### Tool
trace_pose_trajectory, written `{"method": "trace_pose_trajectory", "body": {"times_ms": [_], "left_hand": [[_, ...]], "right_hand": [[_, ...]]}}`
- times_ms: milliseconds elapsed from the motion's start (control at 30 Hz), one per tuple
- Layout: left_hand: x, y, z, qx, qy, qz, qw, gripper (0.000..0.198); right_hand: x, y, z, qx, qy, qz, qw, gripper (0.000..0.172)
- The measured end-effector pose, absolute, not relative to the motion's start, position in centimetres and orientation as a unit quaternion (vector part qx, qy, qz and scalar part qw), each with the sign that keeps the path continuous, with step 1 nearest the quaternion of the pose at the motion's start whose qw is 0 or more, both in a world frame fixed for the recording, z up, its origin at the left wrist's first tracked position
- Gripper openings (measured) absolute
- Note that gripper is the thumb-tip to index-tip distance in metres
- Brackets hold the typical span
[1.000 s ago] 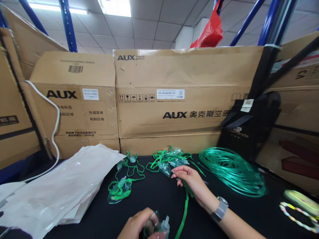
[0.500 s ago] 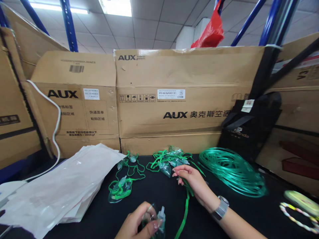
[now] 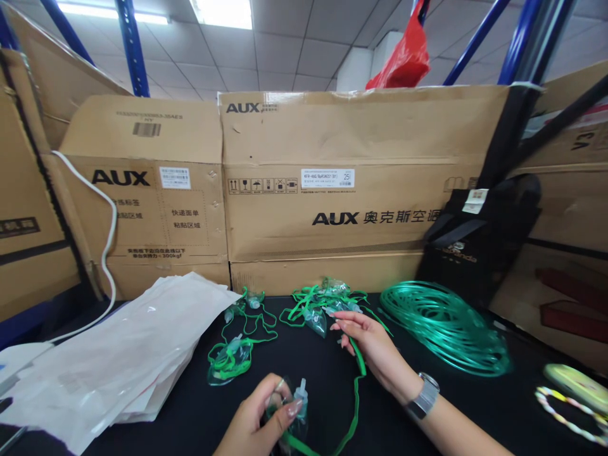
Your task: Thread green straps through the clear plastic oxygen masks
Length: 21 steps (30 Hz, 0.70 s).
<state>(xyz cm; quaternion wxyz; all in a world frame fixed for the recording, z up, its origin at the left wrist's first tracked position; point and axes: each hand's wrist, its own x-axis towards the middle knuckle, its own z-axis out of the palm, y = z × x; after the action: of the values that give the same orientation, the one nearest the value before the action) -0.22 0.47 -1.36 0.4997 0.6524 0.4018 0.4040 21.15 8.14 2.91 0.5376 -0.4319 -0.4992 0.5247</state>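
A clear green mask (image 3: 300,425) is clasped in the left hand (image 3: 259,415) at the bottom centre; a green strap (image 3: 356,405) is held in the right hand (image 3: 368,339).

The mask is pinched between left thumb and fingers, its pale connector (image 3: 301,394) pointed upward; the strap is caught in the curled right fingers – trailed down to the bottom edge – and a watch (image 3: 422,398) is worn on that wrist. Another mask (image 3: 230,364) is laid left of centre, beside white plastic bags (image 3: 118,348) stacked at lower left. Farther back, more masks (image 3: 330,294) are heaped at centre, and green tubing (image 3: 441,329) is coiled to their right. Behind, the table's far edge is lined by cardboard boxes (image 3: 356,145), partly covered at right by a black bag (image 3: 451,253).
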Motion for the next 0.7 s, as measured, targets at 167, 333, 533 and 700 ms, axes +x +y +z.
{"method": "trace_pose_trajectory", "body": {"times_ms": [167, 333, 533, 700], "left_hand": [[-0.3, 0.5, -1.5, 0.640, 0.402, 0.400, 0.519, 0.038], [-0.2, 0.6, -1.6, 0.631, 0.410, 0.402, 0.522, 0.038], [0.1, 0.6, -1.4, 0.601, 0.412, 0.431, 0.532, 0.034], [0.3, 0.8, -1.5, 0.568, 0.400, 0.466, 0.548, 0.033]], "right_hand": [[20.9, 7.7, 3.4, -0.415, -0.478, 0.547, 0.547, 0.026], [20.7, 7.2, 3.7, -0.401, -0.494, 0.569, 0.521, 0.026], [20.2, 6.8, 3.8, -0.401, -0.515, 0.587, 0.480, 0.032], [20.1, 6.6, 3.7, -0.402, -0.537, 0.586, 0.455, 0.043]]}}
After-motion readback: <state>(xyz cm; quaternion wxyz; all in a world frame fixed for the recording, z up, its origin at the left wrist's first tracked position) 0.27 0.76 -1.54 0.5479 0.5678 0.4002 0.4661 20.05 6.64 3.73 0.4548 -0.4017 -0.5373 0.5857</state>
